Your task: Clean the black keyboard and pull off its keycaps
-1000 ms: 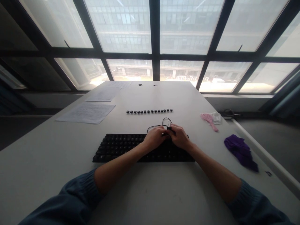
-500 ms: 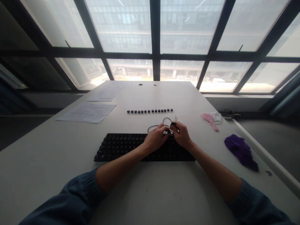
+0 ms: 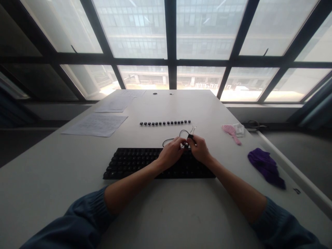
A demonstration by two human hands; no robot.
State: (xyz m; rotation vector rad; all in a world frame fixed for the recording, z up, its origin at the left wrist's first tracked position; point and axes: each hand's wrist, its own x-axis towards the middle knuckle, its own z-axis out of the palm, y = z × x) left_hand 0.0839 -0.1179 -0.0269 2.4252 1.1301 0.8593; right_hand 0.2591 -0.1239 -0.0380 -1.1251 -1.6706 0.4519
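A black keyboard (image 3: 135,162) lies across the near part of the table, and both my hands are over its far right edge. My right hand (image 3: 201,149) pinches the black handle of a wire keycap puller (image 3: 191,136), its thin metal prongs pointing up and away. Close beside it, my left hand (image 3: 171,150) has thumb and fingers closed around a small black piece (image 3: 186,146), seemingly a keycap; the fingers partly hide it. A thin black cable (image 3: 167,140) loops behind the hands. Beyond them stands a row of several small black keycaps (image 3: 164,123).
Printed papers (image 3: 95,124) lie on the left of the white table (image 3: 158,207). On the right are a pink hairbrush (image 3: 230,130), a white packet (image 3: 239,130), a purple cloth (image 3: 267,167) and a small dark item (image 3: 297,191). Large windows rise behind the table.
The puller in my right hand has tilted and shifted slightly left, nearer my left fingers. The whole view has slid a little; the row of keycaps looks the same.
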